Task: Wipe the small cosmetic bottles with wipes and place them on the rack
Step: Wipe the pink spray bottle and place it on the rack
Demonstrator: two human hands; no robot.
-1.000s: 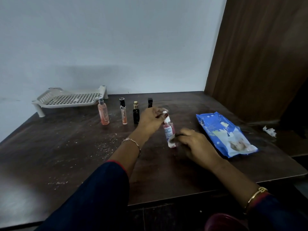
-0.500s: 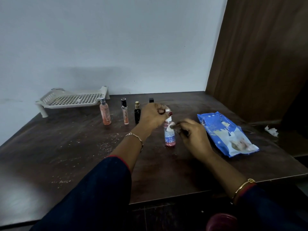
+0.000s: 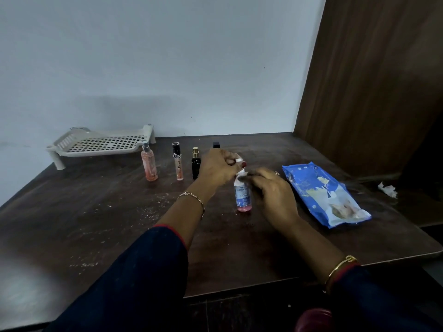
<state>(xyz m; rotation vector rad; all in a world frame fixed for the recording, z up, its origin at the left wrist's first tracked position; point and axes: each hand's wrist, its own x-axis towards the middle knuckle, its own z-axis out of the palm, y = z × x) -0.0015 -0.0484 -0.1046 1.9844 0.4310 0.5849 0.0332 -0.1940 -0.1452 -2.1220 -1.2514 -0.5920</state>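
A small pink bottle with a blue-white label (image 3: 243,197) stands upright on the dark table (image 3: 96,224). My left hand (image 3: 219,170) pinches its white cap from above. My right hand (image 3: 272,192) presses a small white wipe (image 3: 241,174) against the bottle's neck. To the left stand a pink spray bottle (image 3: 149,164), a lip-gloss tube (image 3: 178,161) and a black bottle with a gold cap (image 3: 195,162). Another black-capped bottle (image 3: 216,145) shows only its top behind my left hand. The white perforated rack (image 3: 103,143) sits at the back left.
A blue pack of wipes (image 3: 323,192) lies right of my hands. A crumpled white scrap (image 3: 387,189) rests at the far right by the brown wooden panel (image 3: 371,80). White crumbs speckle the table's left half. The wall runs behind the rack.
The bottle went from tilted to standing upright on the table. My right hand with the wipe rose from the bottle's base to its neck. My left hand stays on the cap.
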